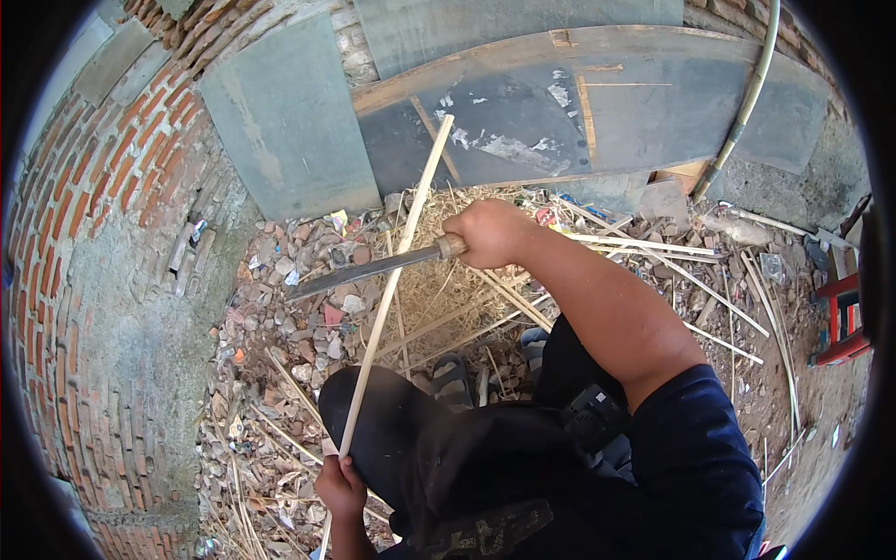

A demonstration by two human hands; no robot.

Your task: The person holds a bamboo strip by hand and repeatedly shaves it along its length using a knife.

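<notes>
Low by my body, my left hand (341, 487) is closed around a long pale strip of split bamboo or wood (381, 322), which slants up and away from me past my knee. My right hand (492, 231) grips the wooden handle of a machete-like knife (359, 271). Its dark blade points left and crosses the strip above its middle; whether the edge bites in or only rests on it, I cannot tell. Below the blade, a heap of curly shavings (439, 301) lies on the ground in front of my sandalled feet.
Several pale strips (644, 247) are scattered at the right, with more at the lower left. Broken brick and stones (317, 317) cover the ground. A brick wall (65, 280) stands left, grey boards (289, 131) ahead, beside a leaning pipe (747, 107). Something red (843, 317) stands far right.
</notes>
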